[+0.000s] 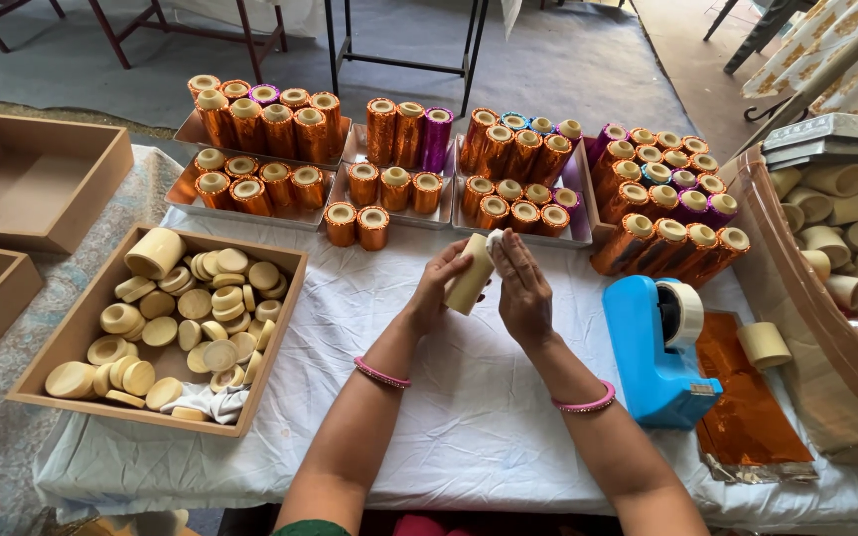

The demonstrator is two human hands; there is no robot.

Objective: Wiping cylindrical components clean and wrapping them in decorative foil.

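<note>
A: Head view. What occupies the centre of the figure?

B: Two bare hands raised over the counter (469, 417), which is draped in white cloth. Between them is a plain cream cylinder (470, 278), tilted, its upper end leaning toward the right hand.

A: State of the fingers?

B: The left hand (437, 288) has its fingers curled closed around the cylinder's lower side. The right hand (523, 293) is closed on the upper end, fingertips pressing a small white piece (495, 238) against the top. Each wrist carries a pink bangle (381, 374).

A: And the cylinder's position relative to the rest?

B: Held above the cloth, not resting on it, just in front of the metal trays (250, 216) of foil-wrapped cylinders (394, 131), mostly orange with a few purple and teal.

A: Left of the hands?

B: A wooden tray (280, 328) filled with cream discs and caps (191, 318), with a white rag (213, 401) in its near corner. Further left, two more wooden boxes (32, 179).

A: Right of the hands?

B: A blue tape dispenser (652, 347), then a sheet of orange foil (747, 397) with one short cream cylinder (764, 345) lying on it. At the far right, a brown tub (796, 298) holds more unwrapped cream pieces.
</note>
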